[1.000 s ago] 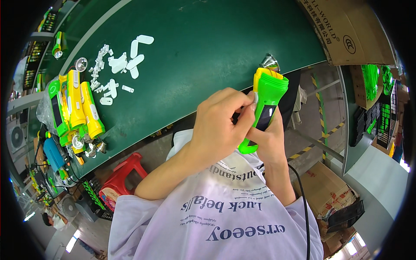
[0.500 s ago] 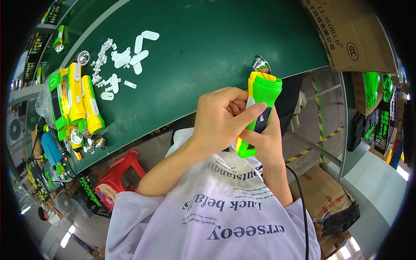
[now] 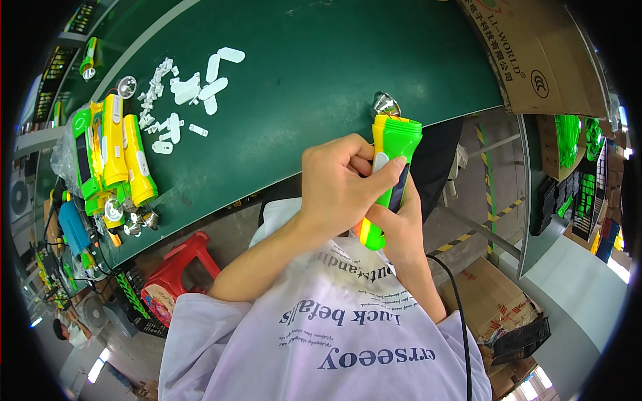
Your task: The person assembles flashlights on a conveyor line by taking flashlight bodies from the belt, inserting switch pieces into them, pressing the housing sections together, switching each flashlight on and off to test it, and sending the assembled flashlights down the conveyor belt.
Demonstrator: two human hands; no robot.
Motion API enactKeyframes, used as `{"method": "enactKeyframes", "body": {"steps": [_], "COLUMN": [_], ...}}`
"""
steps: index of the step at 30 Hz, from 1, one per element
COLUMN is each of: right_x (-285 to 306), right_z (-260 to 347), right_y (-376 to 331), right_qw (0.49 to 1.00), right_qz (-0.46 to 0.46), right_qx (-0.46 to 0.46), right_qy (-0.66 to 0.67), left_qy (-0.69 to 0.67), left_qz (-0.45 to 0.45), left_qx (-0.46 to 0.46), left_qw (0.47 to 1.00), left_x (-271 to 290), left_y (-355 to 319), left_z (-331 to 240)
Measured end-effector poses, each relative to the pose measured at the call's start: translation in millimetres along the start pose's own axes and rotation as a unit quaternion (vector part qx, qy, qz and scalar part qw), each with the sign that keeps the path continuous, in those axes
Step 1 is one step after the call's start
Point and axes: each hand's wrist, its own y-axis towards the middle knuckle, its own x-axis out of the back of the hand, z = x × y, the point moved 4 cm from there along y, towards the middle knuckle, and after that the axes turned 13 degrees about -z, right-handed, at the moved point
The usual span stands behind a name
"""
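Note:
Both my hands hold a green and yellow flashlight body (image 3: 400,137) above the table's near edge, its threaded mouth pointing away from me. My left hand (image 3: 338,180) wraps its left side, thumb pressed along the front. From below and the right, my right hand (image 3: 403,220) grips the lower part, its fingers mostly hidden behind. A shiny reflector (image 3: 386,104) hangs out of the open mouth on thin wires, over the green table (image 3: 281,127).
Several yellow and green flashlight bodies (image 3: 115,144) with loose reflectors lie at the table's left. White plastic pieces (image 3: 185,90) are scattered nearby. A red stool (image 3: 180,271) stands below the edge. One cardboard box (image 3: 542,60) sits far right; another carton (image 3: 488,301) is on the floor.
The flashlight body has shifted slightly left in the view and turned a little more upright, with its reflector. My hands keep their hold; the whole view has shifted slightly.

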Motion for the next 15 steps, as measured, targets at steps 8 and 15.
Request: {"method": "enactKeyframes", "body": {"steps": [8,15], "right_x": [15.4,2.2], "right_z": [-6.5,-17.9], "right_y": [-2.9,-13.6], "right_qw": [0.999,0.965], "right_qz": [0.020,0.152], "right_qx": [-0.017,-0.119], "right_qy": [0.037,0.177], "left_qy": [-0.048,-0.230], "left_qz": [0.059,0.280], "left_qx": [0.063,0.211], "left_qw": [0.995,0.908], "left_x": [3.5,-2.8], "left_y": [7.4,-1.2], "left_z": [8.8,17.1]}}
